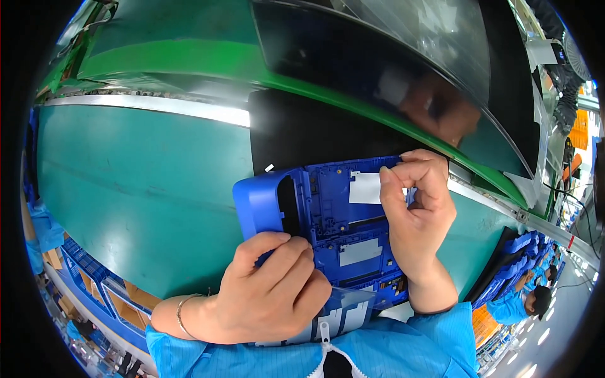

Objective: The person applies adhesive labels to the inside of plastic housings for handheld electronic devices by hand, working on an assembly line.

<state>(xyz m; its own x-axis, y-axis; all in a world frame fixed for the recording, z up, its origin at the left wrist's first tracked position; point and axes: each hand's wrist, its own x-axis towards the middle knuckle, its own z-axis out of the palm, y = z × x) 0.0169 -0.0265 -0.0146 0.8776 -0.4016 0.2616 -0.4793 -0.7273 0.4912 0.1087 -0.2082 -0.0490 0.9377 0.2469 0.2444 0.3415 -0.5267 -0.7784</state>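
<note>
A blue plastic housing (328, 214) lies inner side up at the near edge of a black mat (302, 129). Ribs, slots and a grey rectangular patch show inside it. My left hand (265, 290) grips its lower left part, fingers curled over the edge. My right hand (419, 208) pinches a small white rectangular label (364, 188) against the housing's upper right area, thumb and forefinger together at the label's right end. A clear plastic sheet (340, 312) lies under the housing's near end.
A teal work surface (138, 183) spreads to the left. Behind the mat runs a green conveyor belt (189, 60) carrying a large dark panel under clear film (403, 57). Blue crates (94, 277) stand at lower left. Other workers in blue sit at far right (523, 302).
</note>
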